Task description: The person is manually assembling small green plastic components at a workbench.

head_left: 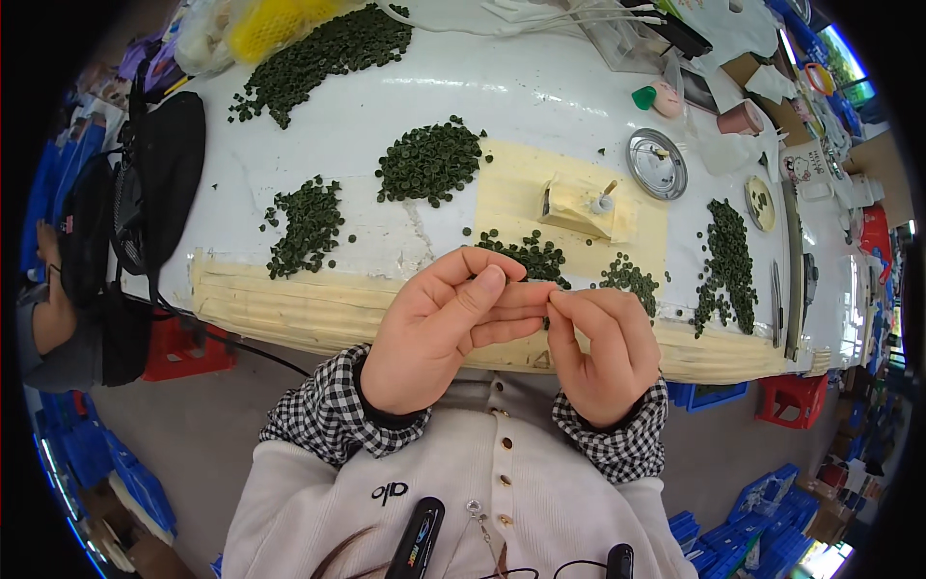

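Above the table's front edge, my left hand (424, 333) is closed, thumb pressed toward the curled forefinger and the other fingers pointing right. Anything inside it is hidden. My right hand (612, 352) meets those fingertips in a pinch. A dark green bit (547, 323) shows by the right fingertips; I cannot tell whether it is gripped. Just beyond my hands lie small dark green round pieces in a pile (531, 257), partly covered by my fingers, and a looser pile (630, 280) to its right. A yellowish taped block (584, 207) with an upright peg stands behind them.
More green pieces form heaps at the left (307, 227), centre (429, 162), far left (328, 53) and right (728, 265). A round metal lid (657, 164), a small dish (760, 203) and a pen-like tool (776, 304) lie rightward. A black bag (169, 183) stands at the left edge.
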A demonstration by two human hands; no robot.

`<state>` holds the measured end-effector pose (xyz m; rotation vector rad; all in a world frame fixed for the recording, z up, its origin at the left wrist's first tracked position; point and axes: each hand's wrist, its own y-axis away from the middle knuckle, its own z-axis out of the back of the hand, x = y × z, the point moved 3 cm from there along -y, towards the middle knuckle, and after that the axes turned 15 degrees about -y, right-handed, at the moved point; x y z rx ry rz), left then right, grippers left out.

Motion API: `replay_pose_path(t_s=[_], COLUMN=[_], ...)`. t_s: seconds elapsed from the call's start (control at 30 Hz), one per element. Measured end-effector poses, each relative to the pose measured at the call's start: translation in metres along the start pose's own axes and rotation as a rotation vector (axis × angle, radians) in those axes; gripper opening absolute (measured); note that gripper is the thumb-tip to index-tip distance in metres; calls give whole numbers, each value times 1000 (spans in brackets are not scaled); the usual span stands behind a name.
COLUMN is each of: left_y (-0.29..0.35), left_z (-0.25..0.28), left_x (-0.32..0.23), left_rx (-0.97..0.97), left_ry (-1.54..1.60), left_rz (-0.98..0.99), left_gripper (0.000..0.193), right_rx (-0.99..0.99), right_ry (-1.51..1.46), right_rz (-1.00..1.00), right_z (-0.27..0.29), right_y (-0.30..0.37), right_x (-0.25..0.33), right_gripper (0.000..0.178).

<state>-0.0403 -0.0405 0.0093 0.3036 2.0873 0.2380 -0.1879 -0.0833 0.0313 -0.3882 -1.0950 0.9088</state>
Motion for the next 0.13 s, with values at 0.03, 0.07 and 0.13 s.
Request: replay_pose_path(t_s=[0.03, 0.07, 0.13], left_y=[0, 0, 0], left_z=[0, 1, 0], left_x=[0, 0, -1], left_rx=[3, 7, 13], left_ry=[-5, -11, -19], left_rz=[-9, -18, -13], left_gripper=[21, 21, 21], right_rx=[24, 25, 28], right_ry=[13, 12, 14], right_rz=[29, 27, 21], right_z=[0, 0, 2], right_y=[0, 0, 0], right_x=[-1, -2, -3], right_gripper=[24, 25, 26])
